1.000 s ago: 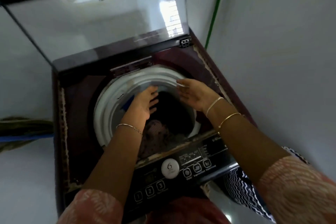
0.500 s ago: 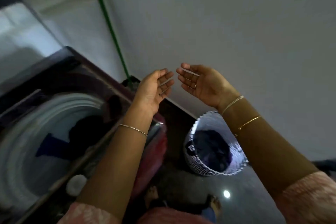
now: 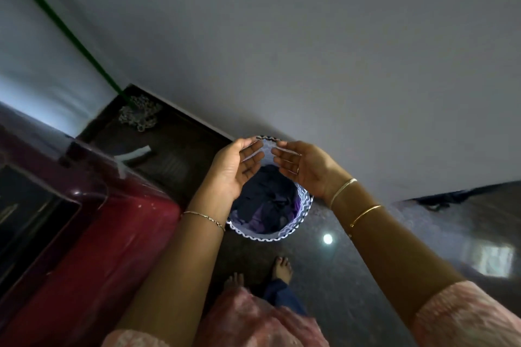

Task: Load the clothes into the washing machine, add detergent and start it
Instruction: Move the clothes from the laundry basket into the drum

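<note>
The person is holding the left hand [image 3: 236,170] and the right hand [image 3: 303,166] out side by side, palms facing each other and fingers loosely curved around nothing, above a round laundry basket [image 3: 267,238] with a white zigzag rim that is standing on the dark glossy floor [image 3: 465,220] close to the grey wall [image 3: 310,51]. Dark blue and purple clothes [image 3: 265,200] are lying heaped inside the basket, while the maroon washing machine [image 3: 98,248] is standing at the left, with a green-handled mop [image 3: 139,115] leaning in the corner behind it. Thin bangles [image 3: 342,187] are circling both wrists, and the person's bare feet [image 3: 282,267] are showing just below the basket.
</note>
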The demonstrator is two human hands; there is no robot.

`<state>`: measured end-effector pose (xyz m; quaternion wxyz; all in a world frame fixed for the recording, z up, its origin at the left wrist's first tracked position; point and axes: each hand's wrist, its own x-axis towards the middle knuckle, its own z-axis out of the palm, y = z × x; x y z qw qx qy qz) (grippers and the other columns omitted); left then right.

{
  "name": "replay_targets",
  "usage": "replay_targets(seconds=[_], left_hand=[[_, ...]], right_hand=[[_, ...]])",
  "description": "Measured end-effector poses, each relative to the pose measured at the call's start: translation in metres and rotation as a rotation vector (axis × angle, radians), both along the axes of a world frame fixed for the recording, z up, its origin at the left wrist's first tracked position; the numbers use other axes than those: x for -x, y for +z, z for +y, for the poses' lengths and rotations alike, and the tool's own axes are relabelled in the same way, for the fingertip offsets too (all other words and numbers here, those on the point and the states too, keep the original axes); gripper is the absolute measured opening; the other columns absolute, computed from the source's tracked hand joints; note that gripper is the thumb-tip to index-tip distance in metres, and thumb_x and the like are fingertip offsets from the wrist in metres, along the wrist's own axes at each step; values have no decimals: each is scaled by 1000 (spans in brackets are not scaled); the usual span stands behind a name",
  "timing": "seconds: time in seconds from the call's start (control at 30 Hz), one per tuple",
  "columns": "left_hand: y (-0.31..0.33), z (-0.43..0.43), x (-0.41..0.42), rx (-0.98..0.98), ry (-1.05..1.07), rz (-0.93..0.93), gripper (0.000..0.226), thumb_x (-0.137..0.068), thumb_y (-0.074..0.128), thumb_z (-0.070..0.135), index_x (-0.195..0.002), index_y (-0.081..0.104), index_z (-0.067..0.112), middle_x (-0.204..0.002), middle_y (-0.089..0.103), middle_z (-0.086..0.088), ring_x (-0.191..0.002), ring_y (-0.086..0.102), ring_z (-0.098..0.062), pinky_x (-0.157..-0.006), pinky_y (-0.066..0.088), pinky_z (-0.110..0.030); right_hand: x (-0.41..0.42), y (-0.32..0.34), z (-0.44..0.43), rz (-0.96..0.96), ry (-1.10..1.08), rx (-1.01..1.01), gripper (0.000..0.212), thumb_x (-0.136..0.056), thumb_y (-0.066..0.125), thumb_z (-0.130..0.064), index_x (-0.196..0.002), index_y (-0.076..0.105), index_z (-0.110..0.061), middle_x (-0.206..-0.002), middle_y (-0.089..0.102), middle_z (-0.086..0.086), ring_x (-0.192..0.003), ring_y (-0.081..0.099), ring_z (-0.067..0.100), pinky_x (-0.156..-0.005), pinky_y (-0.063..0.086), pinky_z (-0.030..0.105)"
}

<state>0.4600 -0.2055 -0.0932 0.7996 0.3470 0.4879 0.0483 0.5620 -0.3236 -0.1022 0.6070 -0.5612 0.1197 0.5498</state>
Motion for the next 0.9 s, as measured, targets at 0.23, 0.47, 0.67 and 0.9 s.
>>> replay_targets(seconds=[0.23, 0.47, 0.67, 0.9], left_hand=[[-112, 4, -31, 75, -65, 205, 14, -92, 51, 26, -84, 63, 25, -82, 71, 11, -82, 62, -7, -72, 44, -24], [-277, 32, -41, 95, -16, 417, 10, -88, 52, 31, -86, 61, 27, -97, 68, 14, -88, 59, -4, -88, 29, -38], [-390, 13, -44, 121, 39, 514, 29, -92, 54, 23, -117, 64, 12, -119, 65, -4, -93, 58, -12, -61, 34, -25], [-431, 0, -36, 194, 23, 598, 12, -90, 56, 34, -87, 66, 27, -114, 63, -2, -101, 55, -20, -88, 36, -37]], right_hand=[[-34, -132, -3, -56, -33, 332, 13, -93, 45, -23, -87, 56, -20, -83, 66, 0, -67, 53, 11, -62, 40, 25], [-27, -368, 24, -263, 137, 676, 62, -53, 63, -29, -111, 57, -9, -101, 67, 13, -89, 64, 31, -81, 56, 38], [-3, -439, 30, -415, 660, 914, 57, -84, 57, -20, -137, 38, -13, -140, 39, 16, -131, 38, 36, -104, 36, 41], [-2, -471, 26, -652, 815, 964, 31, -94, 47, -21, -118, 59, -7, -125, 59, 18, -119, 53, 35, -93, 45, 39]])
